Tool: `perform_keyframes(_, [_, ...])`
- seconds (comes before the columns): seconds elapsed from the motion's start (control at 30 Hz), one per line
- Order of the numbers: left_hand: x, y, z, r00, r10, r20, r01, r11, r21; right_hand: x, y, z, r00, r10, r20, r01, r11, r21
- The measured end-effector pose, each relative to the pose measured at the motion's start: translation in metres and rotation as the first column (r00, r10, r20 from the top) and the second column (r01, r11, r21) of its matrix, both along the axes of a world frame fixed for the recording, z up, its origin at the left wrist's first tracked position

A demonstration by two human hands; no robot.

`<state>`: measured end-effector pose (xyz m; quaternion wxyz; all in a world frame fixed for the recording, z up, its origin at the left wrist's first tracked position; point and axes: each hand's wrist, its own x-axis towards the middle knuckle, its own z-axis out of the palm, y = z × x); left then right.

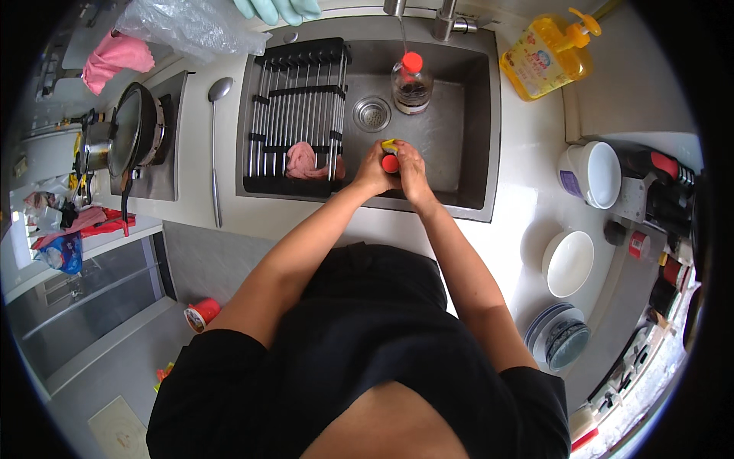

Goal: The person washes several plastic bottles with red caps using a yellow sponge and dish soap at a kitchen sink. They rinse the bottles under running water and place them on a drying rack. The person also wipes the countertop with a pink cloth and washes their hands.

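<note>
Fingers (410, 156) of the left hand (372, 173) and right hand (414, 177) curl half-closed round a red-topped item (391, 164) and something yellow (389, 144) over the sink (470, 138), a bottle (413, 90) beyond.

The sink (462, 145) takes up the upper middle of the frame, a rack (298, 115) in its left part and a cloth (303, 159) on the rack's lower end. Right of the rack is the drain (372, 115), then a bottle (413, 88) below the faucet (446, 23). At the sink's lower edge, a capped container (391, 164) sits between left hand (371, 172) and right hand (414, 172). Left of the sink lies a ladle (217, 145); down the right side come pump bottle (539, 65), tub (602, 174), bowl (568, 264) and stacked dishes (562, 336)
</note>
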<state>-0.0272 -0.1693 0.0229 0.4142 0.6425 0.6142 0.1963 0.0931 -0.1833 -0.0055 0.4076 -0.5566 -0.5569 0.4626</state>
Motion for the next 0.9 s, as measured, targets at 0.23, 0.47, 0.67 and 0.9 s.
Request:
perform_keyframes(0.23, [0.003, -0.002, 0.004, 1.000, -0.020, -0.023, 0.020, 1.000, 0.009, 0.031, 0.026, -0.036, 0.957, -0.039, -0.288, -0.177, 0.709, -0.683])
perform_keyframes(0.47, [0.003, 0.011, 0.002, 0.923, 0.361, 0.136, -0.319, 0.913, -0.254, 0.007, 0.005, 0.006, 0.927, -0.064, -0.369, 0.042, 0.997, -0.068])
perform_keyframes(0.67, [-0.029, 0.036, -0.007, 0.615, 0.697, 0.369, -0.330, 0.652, -0.683, -0.029, 0.009, 0.038, 0.999, 0.044, -0.033, -0.038, 0.985, 0.169])
perform_keyframes(0.9, [-0.049, 0.001, 0.067, 0.377, 0.792, 0.480, -0.267, 0.590, -0.762, -0.010, 0.011, 0.081, 0.901, -0.082, 0.426, 0.029, 0.991, 0.128])
